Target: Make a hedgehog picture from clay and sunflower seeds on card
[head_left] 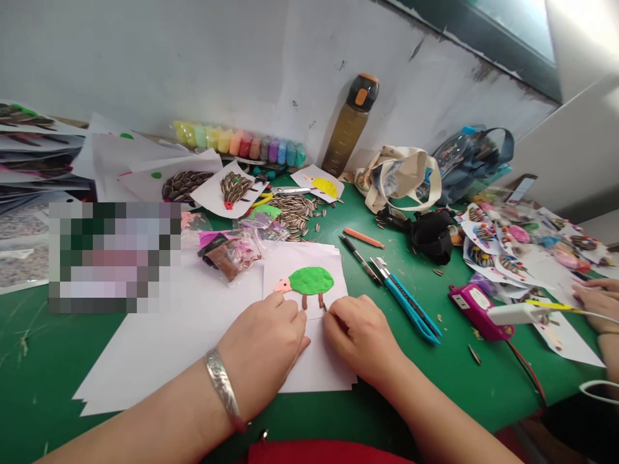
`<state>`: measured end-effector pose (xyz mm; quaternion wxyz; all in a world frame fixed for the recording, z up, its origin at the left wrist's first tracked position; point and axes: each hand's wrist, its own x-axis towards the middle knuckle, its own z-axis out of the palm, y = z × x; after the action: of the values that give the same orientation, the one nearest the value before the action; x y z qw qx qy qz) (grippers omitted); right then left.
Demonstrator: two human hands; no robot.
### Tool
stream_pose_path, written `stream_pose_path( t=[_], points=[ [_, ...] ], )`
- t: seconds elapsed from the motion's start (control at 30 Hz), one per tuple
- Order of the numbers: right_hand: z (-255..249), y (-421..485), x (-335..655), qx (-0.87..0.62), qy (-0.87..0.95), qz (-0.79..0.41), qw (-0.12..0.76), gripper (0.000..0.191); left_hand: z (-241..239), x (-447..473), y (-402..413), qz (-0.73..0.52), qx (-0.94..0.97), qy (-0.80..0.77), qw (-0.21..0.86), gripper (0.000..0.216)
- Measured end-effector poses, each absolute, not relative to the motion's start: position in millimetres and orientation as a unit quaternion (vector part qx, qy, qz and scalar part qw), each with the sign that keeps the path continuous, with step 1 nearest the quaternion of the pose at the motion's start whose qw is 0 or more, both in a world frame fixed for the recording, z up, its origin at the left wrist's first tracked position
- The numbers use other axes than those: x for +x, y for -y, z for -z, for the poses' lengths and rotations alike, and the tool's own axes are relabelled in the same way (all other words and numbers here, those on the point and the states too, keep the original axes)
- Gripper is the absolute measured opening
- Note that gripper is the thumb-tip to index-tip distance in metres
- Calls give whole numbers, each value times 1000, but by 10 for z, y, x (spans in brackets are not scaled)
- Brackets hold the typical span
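Note:
A small white sheet of paper (320, 252) carries an animal figure (312, 281) that looks like modelling clay, with a green oval body, a pink head at left and brown legs. My left hand (268, 332), a silver bangle at its wrist, rests on the paper below the head, fingers curled in by the left leg. On the other side my right hand (360, 335) is closed, its thumb and index finger pressed together beside the right leg. A small dark bit shows at those fingertips. What lies inside either hand is hidden.
A blue utility knife (411, 309), a black pen (360, 258) and an orange pencil-like stick (364, 238) lie at right. Sunflower seeds (293, 216), clay bags (232, 254) and a bottle (352, 125) stand behind. Another person's hand (597, 303) works at far right near a magenta power box (478, 312).

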<state>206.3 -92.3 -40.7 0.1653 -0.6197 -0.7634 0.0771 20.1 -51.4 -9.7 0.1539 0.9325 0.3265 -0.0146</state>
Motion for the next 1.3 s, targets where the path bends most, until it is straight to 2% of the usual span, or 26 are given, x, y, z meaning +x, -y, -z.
stream_pose_path(
  t=[0.5,1.3],
  points=[
    [409,914,2070,-625,760,-53,172,27,68,195,515,23,933,-325,153,19],
    [349,843,2115,-635,750,-85,164,25,83,196,518,13,934,-324,148,19]
  ],
)
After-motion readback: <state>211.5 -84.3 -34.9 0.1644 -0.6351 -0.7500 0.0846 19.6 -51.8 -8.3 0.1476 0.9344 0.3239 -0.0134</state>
